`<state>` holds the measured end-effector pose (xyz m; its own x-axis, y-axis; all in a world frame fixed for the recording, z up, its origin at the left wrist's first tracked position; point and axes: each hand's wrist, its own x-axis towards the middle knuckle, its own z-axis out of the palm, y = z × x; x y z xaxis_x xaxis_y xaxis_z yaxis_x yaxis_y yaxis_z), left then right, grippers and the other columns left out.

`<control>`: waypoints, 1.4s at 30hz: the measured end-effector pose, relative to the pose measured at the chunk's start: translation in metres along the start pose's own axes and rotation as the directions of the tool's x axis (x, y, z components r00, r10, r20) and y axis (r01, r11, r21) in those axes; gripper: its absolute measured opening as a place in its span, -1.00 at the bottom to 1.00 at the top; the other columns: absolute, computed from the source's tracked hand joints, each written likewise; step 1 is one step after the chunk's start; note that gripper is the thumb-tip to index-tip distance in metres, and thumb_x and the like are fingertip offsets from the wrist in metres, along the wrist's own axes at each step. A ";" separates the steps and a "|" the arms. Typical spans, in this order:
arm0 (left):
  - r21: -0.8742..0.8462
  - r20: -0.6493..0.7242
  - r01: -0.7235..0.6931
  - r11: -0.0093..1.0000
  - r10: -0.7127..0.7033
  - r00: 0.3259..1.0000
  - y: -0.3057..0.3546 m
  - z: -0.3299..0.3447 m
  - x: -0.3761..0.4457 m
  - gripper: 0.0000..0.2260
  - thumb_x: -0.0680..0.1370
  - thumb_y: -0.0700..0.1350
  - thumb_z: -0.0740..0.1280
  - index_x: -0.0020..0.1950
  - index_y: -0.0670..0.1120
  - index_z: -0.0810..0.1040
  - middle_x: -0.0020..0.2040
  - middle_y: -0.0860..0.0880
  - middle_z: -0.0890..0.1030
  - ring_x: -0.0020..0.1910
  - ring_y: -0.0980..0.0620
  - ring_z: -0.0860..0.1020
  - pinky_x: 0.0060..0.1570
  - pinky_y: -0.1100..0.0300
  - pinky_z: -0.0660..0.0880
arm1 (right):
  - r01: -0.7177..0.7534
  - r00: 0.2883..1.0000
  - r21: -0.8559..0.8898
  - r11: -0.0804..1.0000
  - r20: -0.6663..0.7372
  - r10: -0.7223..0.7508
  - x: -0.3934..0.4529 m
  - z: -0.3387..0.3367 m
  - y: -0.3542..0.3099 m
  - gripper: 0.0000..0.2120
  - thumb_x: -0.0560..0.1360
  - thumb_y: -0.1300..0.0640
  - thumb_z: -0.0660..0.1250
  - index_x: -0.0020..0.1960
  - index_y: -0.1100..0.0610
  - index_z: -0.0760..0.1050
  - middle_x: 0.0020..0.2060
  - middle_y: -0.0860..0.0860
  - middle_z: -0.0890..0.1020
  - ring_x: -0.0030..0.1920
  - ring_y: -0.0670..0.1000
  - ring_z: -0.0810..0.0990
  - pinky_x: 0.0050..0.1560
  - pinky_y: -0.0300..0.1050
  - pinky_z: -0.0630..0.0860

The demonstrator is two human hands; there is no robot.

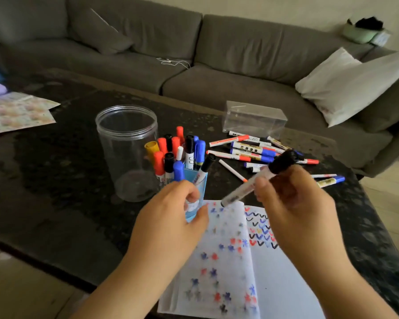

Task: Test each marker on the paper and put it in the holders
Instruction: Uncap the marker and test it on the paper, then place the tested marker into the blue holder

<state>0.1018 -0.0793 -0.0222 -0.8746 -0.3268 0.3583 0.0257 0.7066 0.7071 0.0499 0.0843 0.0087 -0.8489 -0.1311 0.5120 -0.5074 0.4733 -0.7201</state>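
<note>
Though motion-blurred, black-capped white marker (251, 183)

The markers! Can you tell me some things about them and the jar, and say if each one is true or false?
1. The right hand holds a black-capped marker. True.
2. The clear round jar is full of markers. False: no markers are inside it.
3. Capped markers stand in the blue holder. True.
4. The open paper pad is still blank. False: it has red, blue and black marks.
5. Loose markers lie on the table near a clear box. True.
6. The left hand holds a red marker. False: it holds no marker and is by the blue holder.
</note>
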 end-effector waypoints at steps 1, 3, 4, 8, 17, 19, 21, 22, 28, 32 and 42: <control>0.064 -0.024 0.022 0.998 -0.020 1.000 -0.004 -0.002 0.001 -0.88 0.41 -0.11 0.41 -0.14 0.01 0.49 -0.18 0.14 0.51 -0.19 0.13 0.49 -0.27 0.36 0.34 | -0.032 0.999 0.079 0.996 -0.011 0.033 0.005 0.002 -0.008 -0.95 0.43 0.01 0.33 -0.17 -0.05 0.47 -0.29 -0.16 0.65 -0.20 -0.22 0.63 -0.18 -0.40 0.50; 0.141 -0.047 0.060 0.988 -0.053 0.997 -0.010 -0.003 0.003 -0.84 0.41 -0.16 0.41 -0.04 -0.04 0.53 -0.08 0.08 0.55 -0.12 0.03 0.54 -0.20 0.26 0.38 | -0.042 0.999 0.144 0.989 0.010 0.041 0.013 0.010 -0.020 -0.95 0.42 0.02 0.32 -0.16 -0.10 0.45 -0.24 -0.21 0.65 -0.17 -0.22 0.64 -0.14 -0.37 0.53; 0.163 -0.044 0.076 0.984 -0.069 0.997 -0.012 -0.004 0.003 -0.80 0.41 -0.17 0.41 0.02 -0.06 0.54 -0.02 0.04 0.56 -0.07 0.01 0.55 -0.15 0.22 0.41 | -0.020 0.999 0.127 0.992 0.028 0.017 0.016 0.015 -0.024 -0.90 0.44 0.05 0.33 -0.17 -0.13 0.44 -0.26 -0.22 0.65 -0.17 -0.24 0.63 -0.13 -0.38 0.52; 0.168 0.001 0.091 0.982 -0.092 0.996 -0.014 -0.007 0.004 -0.71 0.47 -0.14 0.35 0.19 -0.07 0.49 0.12 0.04 0.51 0.07 0.05 0.51 -0.01 0.21 0.42 | 0.038 0.987 0.015 0.999 0.155 -0.039 0.027 0.035 -0.028 -0.77 0.49 0.13 0.35 -0.20 -0.16 0.39 -0.30 -0.25 0.57 -0.19 -0.31 0.56 -0.24 -0.51 0.41; 0.134 0.087 0.120 0.984 -0.133 0.987 -0.011 -0.001 0.004 -0.72 0.53 -0.09 0.29 0.24 0.00 0.44 0.17 0.08 0.50 0.10 0.07 0.51 0.06 0.21 0.47 | 0.119 0.898 -0.294 0.948 0.439 0.024 0.037 0.072 -0.017 -0.56 0.51 0.07 0.34 -0.40 -0.08 0.16 -0.40 -0.10 0.28 -0.42 -0.13 0.28 -0.33 -0.36 0.29; 0.140 0.108 0.125 0.982 -0.140 0.984 -0.009 0.002 0.004 -0.75 0.54 -0.08 0.28 0.21 0.00 0.44 0.15 0.08 0.50 0.09 0.07 0.51 0.05 0.21 0.46 | 0.085 0.907 -0.254 0.963 0.419 0.031 0.033 0.072 -0.012 -0.58 0.51 0.09 0.36 -0.40 -0.06 0.20 -0.43 -0.08 0.31 -0.44 -0.10 0.29 -0.34 -0.34 0.30; 0.129 0.133 0.128 0.983 -0.145 0.980 -0.007 0.006 0.004 -0.78 0.54 -0.07 0.28 0.18 0.00 0.44 0.14 0.07 0.52 0.09 0.05 0.52 0.05 0.21 0.47 | 0.073 0.920 -0.181 0.981 0.391 0.004 0.026 0.068 -0.007 -0.67 0.48 0.11 0.39 -0.34 -0.07 0.29 -0.43 -0.07 0.38 -0.42 -0.08 0.35 -0.34 -0.34 0.32; 0.129 0.149 0.121 0.984 -0.140 0.979 -0.007 0.009 0.005 -0.78 0.54 -0.06 0.27 0.18 0.01 0.44 0.13 0.08 0.53 0.09 0.06 0.52 0.04 0.22 0.46 | 0.048 0.929 -0.133 0.990 0.369 0.005 0.023 0.065 -0.003 -0.73 0.47 0.12 0.40 -0.25 -0.11 0.34 -0.41 -0.08 0.43 -0.38 -0.10 0.40 -0.31 -0.35 0.35; 0.186 0.236 0.059 0.981 -0.102 0.966 -0.003 0.029 0.006 -0.79 0.55 -0.02 0.22 0.17 0.02 0.45 0.06 0.07 0.57 0.01 0.06 0.55 -0.01 0.17 0.49 | -0.216 0.904 -0.303 0.928 0.298 0.307 0.012 0.031 0.052 -0.79 0.49 0.08 0.38 0.12 0.02 0.52 -0.25 -0.12 0.54 -0.25 -0.16 0.49 -0.27 -0.44 0.38; 0.200 0.297 -0.017 0.980 -0.044 0.954 0.005 0.045 0.011 -0.84 0.56 -0.02 0.21 0.10 -0.01 0.46 0.00 0.06 0.55 -0.08 0.07 0.53 -0.05 0.16 0.50 | -0.246 0.867 -0.518 0.819 0.261 0.425 0.025 0.022 0.095 -0.67 0.54 0.06 0.30 0.29 0.07 0.47 0.07 0.01 0.52 -0.07 -0.09 0.47 -0.02 -0.28 0.39; 0.186 0.248 -0.036 0.982 -0.012 0.969 0.020 0.067 0.026 -0.89 0.56 -0.03 0.20 0.06 0.04 0.45 -0.04 0.08 0.51 -0.11 0.09 0.50 -0.09 0.14 0.49 | -0.140 0.862 -0.741 0.657 0.235 0.449 0.086 0.068 0.143 -0.68 0.61 -0.01 0.16 0.25 0.09 0.52 0.15 0.08 0.49 0.19 0.12 0.44 0.14 0.01 0.48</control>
<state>0.0474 -0.0313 -0.0393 -0.9675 -0.1694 0.1876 -0.0339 0.8224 0.5679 -0.1054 0.0814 -0.0819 -0.9944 -0.1052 0.0079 -0.1047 0.9746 -0.1977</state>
